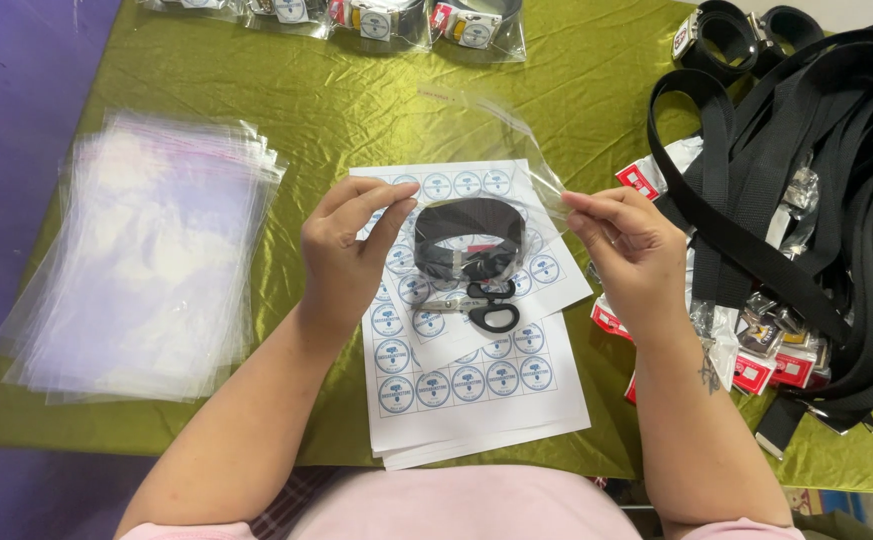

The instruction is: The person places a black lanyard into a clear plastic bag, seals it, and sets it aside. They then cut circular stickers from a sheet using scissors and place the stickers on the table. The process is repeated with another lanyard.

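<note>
— Left of the sticker sheets [476, 395], a stack of clear bags [146, 260]. The hands?

— Left hand [341, 250] and right hand [628, 250], fingers pinched on a clear bag [486, 135] above the sheets, coiled black belt [469, 238] apparently inside. A loose pinch might drop it onto the scissors [481, 305].

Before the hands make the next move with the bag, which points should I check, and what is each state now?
1. Left hand pinches clear bag edge: ok.
2. Right hand pinches the other edge: ok.
3. Coiled black belt fully inside bag: ok.
4. Bag flap sealed: not ok, the flap stands up.
5. Scissors away from fingers, lying on sticker sheets: ok.
6. Bag free of tears: cannot tell.
</note>
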